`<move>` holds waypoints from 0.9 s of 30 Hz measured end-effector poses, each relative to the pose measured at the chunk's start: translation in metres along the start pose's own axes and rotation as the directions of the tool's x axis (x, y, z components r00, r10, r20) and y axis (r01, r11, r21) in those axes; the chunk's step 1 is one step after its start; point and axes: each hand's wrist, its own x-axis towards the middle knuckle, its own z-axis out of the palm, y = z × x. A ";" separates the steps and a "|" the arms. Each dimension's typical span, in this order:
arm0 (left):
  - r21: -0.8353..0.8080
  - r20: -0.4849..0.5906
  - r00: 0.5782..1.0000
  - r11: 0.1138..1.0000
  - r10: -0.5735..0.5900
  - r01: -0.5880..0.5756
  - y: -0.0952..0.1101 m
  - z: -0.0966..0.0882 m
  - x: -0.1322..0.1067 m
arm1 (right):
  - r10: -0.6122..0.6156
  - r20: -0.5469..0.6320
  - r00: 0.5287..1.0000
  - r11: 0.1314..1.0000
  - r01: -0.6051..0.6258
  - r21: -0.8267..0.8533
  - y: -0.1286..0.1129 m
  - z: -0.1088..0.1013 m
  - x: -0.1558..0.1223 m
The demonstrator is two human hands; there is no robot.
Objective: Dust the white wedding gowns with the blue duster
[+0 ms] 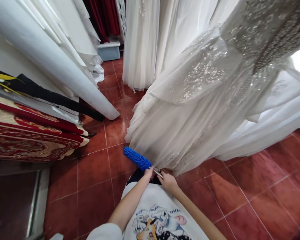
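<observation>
The floor [92,173] is laid with reddish-brown square tiles, slightly glossy, with thin pale lines between them. At the centre right, the full skirt of a beaded white gown [170,123] reaches down and spreads its hem over the tiles. Further right, more sheer white fabric [250,143] pools along them. Left of centre, the lower end of a long white roll [100,101] slants down to the floor; whether it touches is hard to tell. At the back sits a blue-grey plastic bin [108,53], with crumpled white cloth [97,70] trailing just beside it.
</observation>
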 end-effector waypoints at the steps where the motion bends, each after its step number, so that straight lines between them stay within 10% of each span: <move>1: -0.008 -0.060 0.998 0.999 0.034 -0.034 0.002 -0.012 0.002 | -0.026 -0.003 1.000 1.000 0.026 0.006 -0.011 0.001 0.005; 9: -0.091 -0.543 0.792 0.919 0.278 -0.384 0.041 -0.073 -0.032 | -0.284 -0.118 0.951 0.953 0.294 0.075 -0.073 -0.018 0.015; 16: -0.014 -0.565 0.602 0.722 0.565 -0.691 0.106 0.003 -0.108 | -0.199 -0.477 0.856 0.863 0.384 0.329 -0.020 -0.062 -0.016; 23: -0.139 -0.054 0.778 0.766 0.626 -0.627 0.094 0.154 -0.072 | 0.028 -0.335 0.942 0.985 0.032 0.171 0.135 -0.073 -0.033; 27: -0.188 -0.002 0.880 0.864 0.476 -0.467 0.051 0.203 -0.032 | 0.051 -0.122 0.991 0.994 -0.063 -0.095 0.191 -0.062 -0.038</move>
